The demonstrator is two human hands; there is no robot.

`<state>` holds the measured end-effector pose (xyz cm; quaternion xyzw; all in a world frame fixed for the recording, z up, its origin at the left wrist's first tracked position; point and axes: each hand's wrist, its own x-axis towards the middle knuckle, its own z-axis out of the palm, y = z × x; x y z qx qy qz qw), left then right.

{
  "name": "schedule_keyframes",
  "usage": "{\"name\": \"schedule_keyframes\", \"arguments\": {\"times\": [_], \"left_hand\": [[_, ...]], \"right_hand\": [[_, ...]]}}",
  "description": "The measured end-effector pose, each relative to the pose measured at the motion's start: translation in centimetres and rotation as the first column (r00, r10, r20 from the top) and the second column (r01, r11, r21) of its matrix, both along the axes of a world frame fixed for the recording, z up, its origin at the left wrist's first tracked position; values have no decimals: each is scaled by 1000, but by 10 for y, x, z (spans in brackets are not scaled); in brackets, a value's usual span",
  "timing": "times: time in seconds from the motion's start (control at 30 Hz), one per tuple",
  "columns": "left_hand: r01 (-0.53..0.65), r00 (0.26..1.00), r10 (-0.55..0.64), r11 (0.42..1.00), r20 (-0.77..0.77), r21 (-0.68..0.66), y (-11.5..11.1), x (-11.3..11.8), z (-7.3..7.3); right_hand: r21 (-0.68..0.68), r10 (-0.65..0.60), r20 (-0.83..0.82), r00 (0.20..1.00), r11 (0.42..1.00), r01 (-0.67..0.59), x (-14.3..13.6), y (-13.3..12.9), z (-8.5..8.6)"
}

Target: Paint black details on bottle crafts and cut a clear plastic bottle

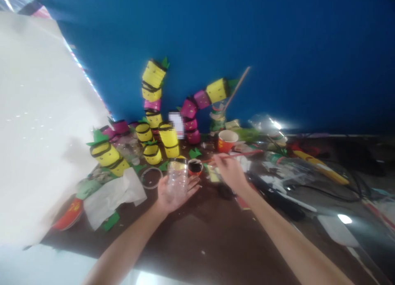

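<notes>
My left hand (165, 194) is turned palm up and holds a clear plastic bottle section (177, 184), its fingers stretched out behind the plastic. The bottle section stands nearly upright, with a dark rim and some yellow showing through at its top. My right hand (228, 169) is closed around a thin red paintbrush (247, 153), whose handle points to the right. The brush's left end lies close to a small cup with black paint (195, 167), just right of the bottle section. Blur hides the brush tip, so I cannot tell whether it touches the cup.
Yellow and purple cup-like segments with black bands form stacks (153, 77) and a leaning row (196, 106) behind the hands. A red paper cup (226, 143), white paper (114, 196), a clear ring (151, 178) and a yellow tool (321, 167) lie around the brown table (197, 239).
</notes>
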<state>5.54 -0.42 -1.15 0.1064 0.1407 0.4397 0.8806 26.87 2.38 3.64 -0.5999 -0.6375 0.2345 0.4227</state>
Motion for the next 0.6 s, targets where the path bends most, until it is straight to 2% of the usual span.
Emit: {"name": "schedule_keyframes", "arguments": {"times": [0.3, 0.6], "left_hand": [[-29, 999, 29, 999, -21, -30, 2, 0, -2], [-28, 999, 27, 999, -35, -22, 3, 0, -5]], "right_hand": [[-37, -16, -3, 1000, 999, 16, -2, -1, -1], [-62, -69, -102, 992, 996, 63, 1, 2, -2]]}}
